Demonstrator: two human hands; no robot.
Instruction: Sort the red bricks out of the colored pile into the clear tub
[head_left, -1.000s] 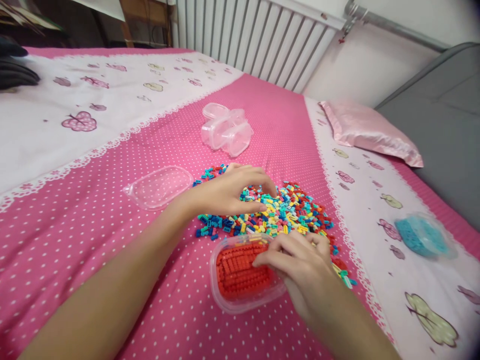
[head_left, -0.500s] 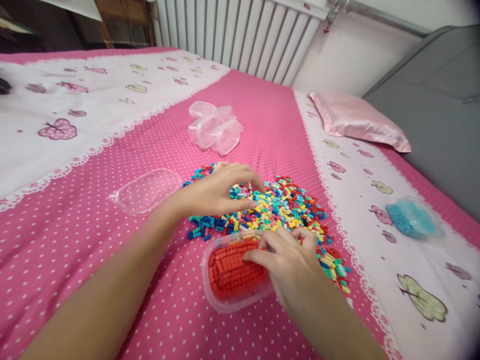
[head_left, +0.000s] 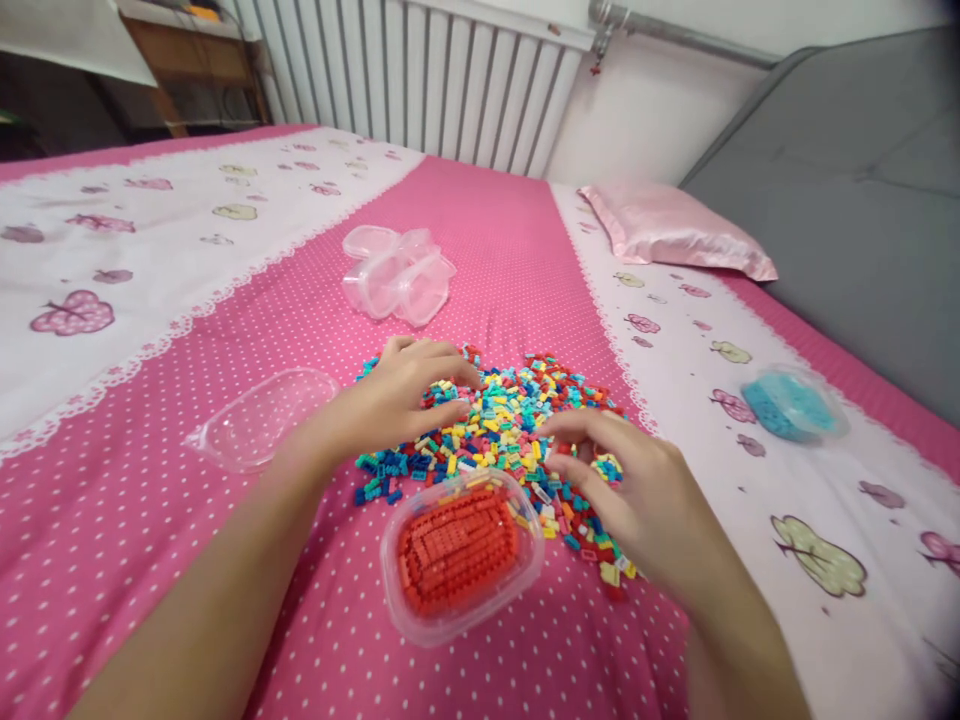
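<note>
Many small toy building bricks (head_left: 495, 420) in red, yellow, blue, teal and pink lie in a loose pile on the bedspread. My left hand (head_left: 409, 390) is over the pile's left side, fingers apart and nothing visibly held. At the right side, my right hand (head_left: 622, 465) has its thumb and index finger spread near the bricks, with its other fingers partly hidden. In front of the pile rests a clear plastic tub (head_left: 390, 590). Inside it, red bricks (head_left: 459, 548) are set in neat rows, with a few yellow ones along the far edge.
A clear lid (head_left: 262, 420) lies left of the pile, and several clear containers (head_left: 397, 280) sit beyond it. To the right is a clear tub of blue pieces (head_left: 791, 405). A pink pillow (head_left: 675, 230) lies by the grey headboard (head_left: 832, 180); a white radiator (head_left: 420, 90) stands behind.
My right hand has moved from the tub of red bricks to the right side of the pile. My left hand stays over the pile. The camera view has shifted slightly.
</note>
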